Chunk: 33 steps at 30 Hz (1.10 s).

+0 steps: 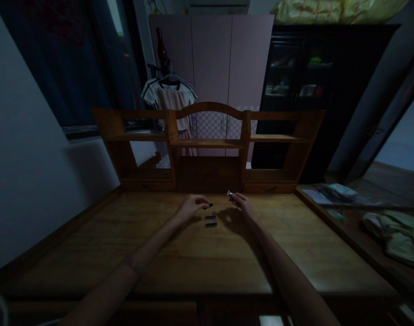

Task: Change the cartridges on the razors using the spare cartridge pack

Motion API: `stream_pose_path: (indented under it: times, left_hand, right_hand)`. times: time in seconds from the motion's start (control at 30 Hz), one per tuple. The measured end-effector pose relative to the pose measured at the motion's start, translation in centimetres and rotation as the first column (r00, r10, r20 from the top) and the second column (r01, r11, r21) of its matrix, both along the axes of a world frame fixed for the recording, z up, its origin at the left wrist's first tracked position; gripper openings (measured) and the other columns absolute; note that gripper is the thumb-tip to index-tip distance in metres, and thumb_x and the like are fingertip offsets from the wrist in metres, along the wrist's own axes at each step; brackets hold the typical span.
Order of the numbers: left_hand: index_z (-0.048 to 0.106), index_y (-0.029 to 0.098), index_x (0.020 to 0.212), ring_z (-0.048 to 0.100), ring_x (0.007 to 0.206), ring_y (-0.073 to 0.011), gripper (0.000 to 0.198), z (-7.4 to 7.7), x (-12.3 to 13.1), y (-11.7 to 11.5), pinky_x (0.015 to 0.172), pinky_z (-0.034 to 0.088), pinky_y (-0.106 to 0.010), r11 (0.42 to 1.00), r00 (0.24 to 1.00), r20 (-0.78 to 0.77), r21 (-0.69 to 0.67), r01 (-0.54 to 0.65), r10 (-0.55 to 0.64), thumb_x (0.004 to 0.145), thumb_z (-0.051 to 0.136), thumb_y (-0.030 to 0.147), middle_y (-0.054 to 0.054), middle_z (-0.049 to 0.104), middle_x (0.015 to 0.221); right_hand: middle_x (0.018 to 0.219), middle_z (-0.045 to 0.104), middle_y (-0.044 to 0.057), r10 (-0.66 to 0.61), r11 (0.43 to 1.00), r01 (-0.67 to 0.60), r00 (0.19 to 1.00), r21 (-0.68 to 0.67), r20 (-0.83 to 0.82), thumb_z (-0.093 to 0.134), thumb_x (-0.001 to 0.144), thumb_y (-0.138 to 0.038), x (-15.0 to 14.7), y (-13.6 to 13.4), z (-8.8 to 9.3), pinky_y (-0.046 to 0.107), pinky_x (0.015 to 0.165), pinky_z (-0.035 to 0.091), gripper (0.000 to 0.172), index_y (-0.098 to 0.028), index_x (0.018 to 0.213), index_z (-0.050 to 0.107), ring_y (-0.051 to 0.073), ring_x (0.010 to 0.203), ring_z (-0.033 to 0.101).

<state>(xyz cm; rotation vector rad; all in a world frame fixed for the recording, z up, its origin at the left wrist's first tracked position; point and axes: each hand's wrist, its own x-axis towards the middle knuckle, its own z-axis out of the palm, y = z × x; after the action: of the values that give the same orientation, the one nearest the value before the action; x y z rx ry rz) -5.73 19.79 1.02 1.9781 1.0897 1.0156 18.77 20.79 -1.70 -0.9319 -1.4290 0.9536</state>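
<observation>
My left hand (190, 208) is held over the middle of the wooden desk, thumb and fingers pinched on a small dark flat piece (208, 206). Across from it, my right hand (243, 203) is closed round a thin tool with a dark handle and a shiny silver head (229, 193); its exact kind is too small and dim to make out. On the desktop between the hands lie two small dark oblong pieces, a farther one (210, 218) and a nearer one (211, 224), side by side and apart from both hands.
The wooden desk (152, 267) has a raised shelf unit (209, 144) along its back edge. Clothes hang (171, 95) behind it, before a pink wardrobe (212, 59). At the right, a lower surface holds a pale green fabric bag (400, 235) and papers (317, 195). Light is dim.
</observation>
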Motion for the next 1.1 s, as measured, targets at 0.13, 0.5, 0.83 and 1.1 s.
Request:
stream_pose_path:
  times: [0.13,0.5,0.83,1.1]
  left_hand:
    - [0.071,0.017,0.079,0.063,0.072,-0.0168,0.016,1.2,0.7,-0.8,0.069,0.045,-0.026,0.996,0.969,-0.248,0.09,0.015,0.008,0.071,0.062,0.028,-0.004,0.069,0.074]
    - [0.069,0.017,0.07,0.058,0.088,-0.0225,0.015,-2.1,2.6,-0.6,0.079,0.043,-0.034,0.969,0.892,-0.404,0.209,-0.128,0.205,0.058,0.074,0.025,-0.007,0.063,0.086]
    - [0.071,0.016,0.065,0.056,0.089,-0.0231,0.012,-2.8,3.2,-0.4,0.076,0.041,-0.031,0.974,0.853,-0.474,0.147,-0.171,0.221,0.056,0.074,0.023,-0.008,0.063,0.088]
    - [0.064,0.015,0.082,0.05,0.1,-0.0249,0.041,-2.5,2.9,0.5,0.081,0.039,-0.032,0.969,0.867,-0.438,0.038,-0.245,0.236,0.045,0.081,0.022,-0.008,0.054,0.101]
  right_hand:
    - [0.063,0.051,0.001,0.012,1.0,-0.011,1.0,0.018,-0.016,0.055,0.077,-0.05,-0.1,-0.2,-0.3,0.026,0.054,0.029,0.034,-0.018,0.068,0.062,0.014,0.059,0.042]
    - [0.059,0.048,-0.001,0.088,0.996,-0.088,0.996,-0.007,0.025,0.054,0.076,-0.05,-0.4,-2.0,0.4,0.025,0.052,0.028,0.034,-0.018,0.069,0.062,0.013,0.057,0.042]
    - [0.057,0.046,-0.001,0.132,0.991,-0.132,0.991,0.009,-0.004,0.052,0.078,-0.051,-0.3,-1.4,0.2,0.026,0.051,0.026,0.036,-0.018,0.069,0.063,0.013,0.054,0.04]
    - [0.058,0.047,-0.001,0.139,0.99,-0.139,0.99,0.003,0.011,0.052,0.078,-0.05,-0.7,-1.6,0.2,0.026,0.054,0.029,0.036,-0.017,0.07,0.064,0.013,0.057,0.042]
